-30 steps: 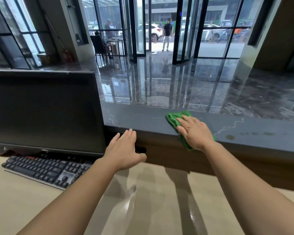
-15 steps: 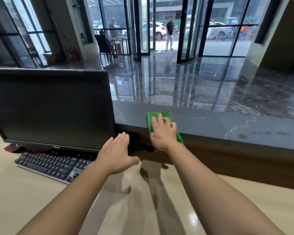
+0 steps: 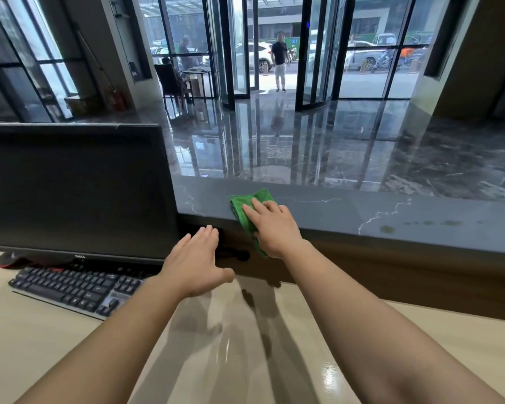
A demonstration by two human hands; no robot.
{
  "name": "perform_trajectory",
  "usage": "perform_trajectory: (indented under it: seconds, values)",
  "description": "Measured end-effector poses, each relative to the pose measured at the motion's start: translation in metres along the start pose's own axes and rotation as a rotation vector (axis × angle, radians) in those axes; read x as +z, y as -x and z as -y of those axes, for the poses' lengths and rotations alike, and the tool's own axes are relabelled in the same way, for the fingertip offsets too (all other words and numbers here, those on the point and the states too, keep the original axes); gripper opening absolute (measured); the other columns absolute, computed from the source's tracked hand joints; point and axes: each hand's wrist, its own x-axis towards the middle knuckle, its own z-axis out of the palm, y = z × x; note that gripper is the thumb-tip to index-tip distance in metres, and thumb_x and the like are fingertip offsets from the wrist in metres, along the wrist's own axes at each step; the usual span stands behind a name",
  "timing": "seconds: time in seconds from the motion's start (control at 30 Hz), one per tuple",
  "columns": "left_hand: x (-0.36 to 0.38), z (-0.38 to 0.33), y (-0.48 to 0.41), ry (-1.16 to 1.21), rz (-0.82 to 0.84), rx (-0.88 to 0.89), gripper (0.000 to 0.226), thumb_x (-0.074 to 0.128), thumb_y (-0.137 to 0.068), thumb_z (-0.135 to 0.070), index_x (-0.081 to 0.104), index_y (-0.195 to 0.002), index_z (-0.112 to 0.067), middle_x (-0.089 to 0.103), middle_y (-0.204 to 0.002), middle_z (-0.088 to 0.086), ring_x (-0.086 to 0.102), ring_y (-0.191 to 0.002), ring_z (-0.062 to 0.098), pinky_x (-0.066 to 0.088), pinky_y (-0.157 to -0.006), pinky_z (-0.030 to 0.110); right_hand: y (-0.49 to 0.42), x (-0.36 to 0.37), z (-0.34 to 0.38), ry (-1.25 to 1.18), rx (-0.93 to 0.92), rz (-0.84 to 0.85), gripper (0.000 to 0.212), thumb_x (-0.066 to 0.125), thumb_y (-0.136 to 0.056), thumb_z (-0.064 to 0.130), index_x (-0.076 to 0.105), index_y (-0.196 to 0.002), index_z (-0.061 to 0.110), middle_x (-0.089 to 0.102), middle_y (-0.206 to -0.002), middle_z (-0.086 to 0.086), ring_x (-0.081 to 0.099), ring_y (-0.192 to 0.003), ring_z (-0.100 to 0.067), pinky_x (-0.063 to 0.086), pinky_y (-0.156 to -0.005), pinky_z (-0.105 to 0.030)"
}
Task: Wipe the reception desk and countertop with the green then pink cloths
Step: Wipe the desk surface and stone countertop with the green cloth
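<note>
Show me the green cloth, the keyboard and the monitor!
Green cloth (image 3: 236, 207): head view, on its bare left edge.
Keyboard (image 3: 70, 287): head view, on the middle keys.
Monitor (image 3: 76, 188): head view, on the middle of the dark screen.

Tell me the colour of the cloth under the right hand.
Green. The cloth shows in the head view, pressed on the countertop by the right hand.
</note>
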Motion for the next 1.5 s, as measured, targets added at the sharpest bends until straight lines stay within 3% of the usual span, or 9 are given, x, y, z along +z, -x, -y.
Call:
perform_trajectory:
  seconds: [0.33, 0.7, 0.9, 1.2, 1.5]
  values:
    - [0.007, -0.14, -0.014, -0.008, 0.008, 0.132, 0.099, 0.055, -0.079, -0.054, 0.006, -0.154, -0.011, 0.0, -0.162, 0.004, 0.0, -0.148, 0.015, 0.006, -0.121, 0.035, 0.111, -0.012, -0.133, -0.013, 0.11, -0.031, 0.078, 0.057, -0.094, 0.016, 0.011, -0.155, 0.033, 0.009, -0.163, 0.005, 0.015, -0.146, -0.022, 0.016, -0.115, -0.037]
    - [0.029, -0.234, -0.026, -0.014, 0.013, 0.211, 0.097, 0.058, -0.079, -0.053, 0.011, -0.153, -0.014, 0.007, -0.162, 0.004, 0.006, -0.148, 0.018, 0.01, -0.121, 0.039, 0.203, -0.024, -0.243, -0.135, 0.346, -0.059, 0.061, 0.052, -0.097, 0.022, 0.027, -0.151, 0.036, 0.021, -0.16, 0.011, 0.02, -0.144, -0.018, 0.013, -0.115, -0.036]
    - [0.027, -0.231, -0.031, -0.008, -0.005, 0.197, 0.098, 0.058, -0.078, -0.054, 0.012, -0.153, -0.013, 0.007, -0.161, 0.004, 0.006, -0.148, 0.018, 0.01, -0.119, 0.038, 0.179, -0.026, -0.221, -0.283, 0.394, -0.064, 0.048, 0.044, -0.101, 0.028, 0.035, -0.148, 0.029, 0.024, -0.16, 0.005, 0.017, -0.147, -0.017, 0.006, -0.117, -0.034]
    - [0.017, -0.199, -0.044, -0.047, -0.012, 0.132, 0.099, 0.055, -0.079, -0.057, 0.006, -0.154, -0.014, 0.001, -0.162, 0.002, 0.0, -0.148, 0.014, 0.004, -0.12, 0.037, 0.086, -0.027, -0.166, -0.205, 0.217, 0.129, 0.051, 0.026, -0.105, 0.032, 0.021, -0.154, 0.021, 0.007, -0.163, -0.004, 0.004, -0.15, -0.022, 0.003, -0.12, -0.04]
    - [0.022, -0.203, -0.066, -0.092, 0.01, 0.119, 0.098, 0.051, -0.079, -0.061, 0.005, -0.154, -0.018, -0.001, -0.162, -0.001, -0.003, -0.148, 0.01, -0.005, -0.12, 0.042, 0.042, -0.017, -0.174, -0.158, 0.169, 0.161, 0.054, 0.019, -0.105, 0.038, 0.01, -0.156, 0.024, 0.002, -0.164, -0.004, 0.0, -0.151, -0.022, 0.004, -0.12, -0.041]
